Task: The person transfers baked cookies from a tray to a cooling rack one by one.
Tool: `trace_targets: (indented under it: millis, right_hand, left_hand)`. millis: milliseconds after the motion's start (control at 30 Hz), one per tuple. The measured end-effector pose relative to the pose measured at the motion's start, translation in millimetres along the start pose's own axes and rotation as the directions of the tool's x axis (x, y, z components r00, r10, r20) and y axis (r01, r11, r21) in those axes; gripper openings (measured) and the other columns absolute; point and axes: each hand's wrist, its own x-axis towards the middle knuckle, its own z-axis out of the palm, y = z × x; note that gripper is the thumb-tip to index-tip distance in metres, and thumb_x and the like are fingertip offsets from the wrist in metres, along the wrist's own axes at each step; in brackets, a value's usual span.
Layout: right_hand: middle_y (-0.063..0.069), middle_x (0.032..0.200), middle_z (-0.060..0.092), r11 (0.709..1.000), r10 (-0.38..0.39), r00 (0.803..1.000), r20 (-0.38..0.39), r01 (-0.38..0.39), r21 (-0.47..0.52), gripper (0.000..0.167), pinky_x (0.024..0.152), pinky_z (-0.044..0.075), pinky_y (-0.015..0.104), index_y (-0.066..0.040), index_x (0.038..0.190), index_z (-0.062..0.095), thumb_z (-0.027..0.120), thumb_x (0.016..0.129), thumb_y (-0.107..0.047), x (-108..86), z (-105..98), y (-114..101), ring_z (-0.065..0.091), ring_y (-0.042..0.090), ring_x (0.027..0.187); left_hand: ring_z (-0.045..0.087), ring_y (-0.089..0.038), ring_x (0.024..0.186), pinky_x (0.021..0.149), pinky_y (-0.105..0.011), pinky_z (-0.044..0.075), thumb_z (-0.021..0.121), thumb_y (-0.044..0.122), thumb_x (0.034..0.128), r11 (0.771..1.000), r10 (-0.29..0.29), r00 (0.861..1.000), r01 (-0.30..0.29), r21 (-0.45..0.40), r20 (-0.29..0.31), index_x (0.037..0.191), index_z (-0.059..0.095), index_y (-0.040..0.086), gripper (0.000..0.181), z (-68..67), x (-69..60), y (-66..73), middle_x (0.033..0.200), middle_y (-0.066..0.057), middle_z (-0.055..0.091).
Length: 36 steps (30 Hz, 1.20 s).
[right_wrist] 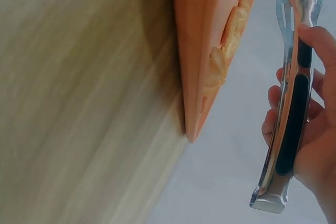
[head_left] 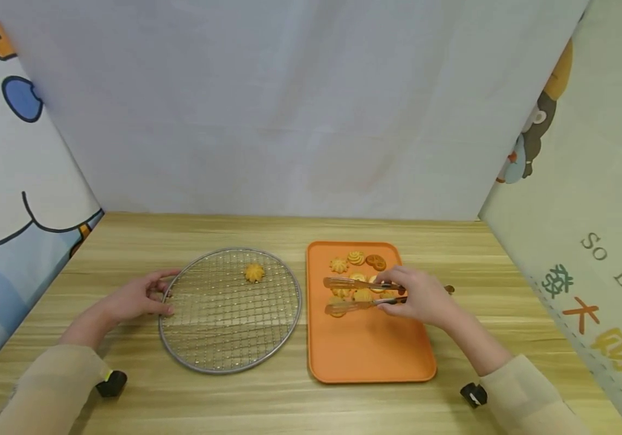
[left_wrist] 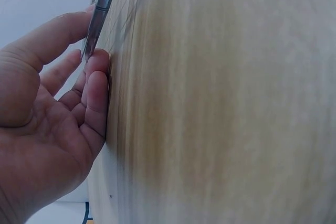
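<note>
My left hand (head_left: 135, 298) holds the left edge of a round wire cooling rack (head_left: 222, 371). In the left wrist view the metal rim (left_wrist: 103, 11) passes between the thumb and the fingertips. One star-shaped cookie (head_left: 254, 273) sits on the mesh near the far side. My right hand (head_left: 424, 296) grips metal tongs (right_wrist: 297, 124) with dark handle pads. Their two spread ends hover over an orange tray (head_left: 370, 353), with nothing visibly pinched. Several cookies (head_left: 356, 258) lie in the tray's far half, some partly hidden under the tongs. A brown pretzel-shaped cookie (head_left: 376, 261) is among them.
Rack and tray stand side by side on a wood-grain table (head_left: 207, 406), a narrow gap between them. A pale curtain (head_left: 289, 121) hangs behind the table. Printed cloths cover the left side (head_left: 11, 181) and the right side (head_left: 577, 241).
</note>
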Motion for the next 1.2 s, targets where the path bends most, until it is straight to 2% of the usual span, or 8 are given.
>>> trace_targets:
  millis: [300, 800, 1200]
  right_hand:
    - [-0.003, 0.105, 0.063, 1.0, 0.024, 0.997, 0.068, -0.023, -0.015, 0.034, 0.056, 0.039, 0.023, -0.024, 0.108, 0.064, 0.076, 0.078, -0.035, -1.3, 9, 4, 0.056, 0.013, 0.073]
    - [-0.002, 0.106, 0.064, 0.997, 0.074, 0.99, 0.118, -0.07, -0.035, 0.033, 0.051, 0.036, 0.024, -0.026, 0.107, 0.065, 0.074, 0.078, -0.038, 3.4, 16, 13, 0.052, 0.012, 0.07]
    - [0.001, 0.107, 0.064, 0.996, 0.093, 0.984, 0.153, -0.09, -0.026, 0.033, 0.055, 0.038, 0.027, -0.024, 0.11, 0.066, 0.074, 0.08, -0.036, 6.0, 17, 17, 0.052, 0.012, 0.072]
  left_hand:
    - [0.047, -0.015, 0.076, 0.068, -0.027, 0.045, 0.077, 0.017, 0.0784, 1.0, -0.003, 1.0, 0.003, -0.011, 0.005, 0.149, 0.02, 0.001, 0.092, 0.3, 1.9, -1.7, 0.108, -0.017, 0.044]
    - [0.048, -0.016, 0.078, 0.069, -0.027, 0.045, 0.078, 0.02, 0.0773, 1.0, -0.018, 1.0, 0.018, -0.002, 0.004, 0.149, 0.021, 0.003, 0.093, -0.2, 4.4, -5.6, 0.109, -0.017, 0.044]
    - [0.049, -0.016, 0.078, 0.07, -0.028, 0.046, 0.077, 0.018, 0.0782, 1.0, -0.013, 1.0, 0.013, -0.02, 0.007, 0.15, 0.02, 0.003, 0.093, -0.2, 4.4, -7.0, 0.109, -0.017, 0.043]
